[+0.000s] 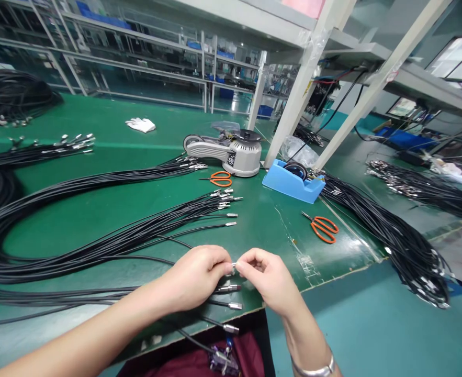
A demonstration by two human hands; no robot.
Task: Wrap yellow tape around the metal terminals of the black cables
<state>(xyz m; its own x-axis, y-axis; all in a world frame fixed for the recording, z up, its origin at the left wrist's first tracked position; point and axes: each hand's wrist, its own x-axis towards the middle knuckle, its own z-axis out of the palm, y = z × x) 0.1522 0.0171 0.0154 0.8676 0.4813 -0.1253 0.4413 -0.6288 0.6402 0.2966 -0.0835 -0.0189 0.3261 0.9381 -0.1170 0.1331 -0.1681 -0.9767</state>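
Green worktop [264,225] spreads beneath and beyond both hands, with metal shelves [136,34] farther back. Between the hands is a metal cable tip [234,265], pinched by thumb and fingers of the left hand [195,275] on one side and the right hand [270,275] on the other. Loose cables [235,306] lie just nearer than the left hand; scissors [313,220] rest beyond the right, past them a blue tape holder [289,183].
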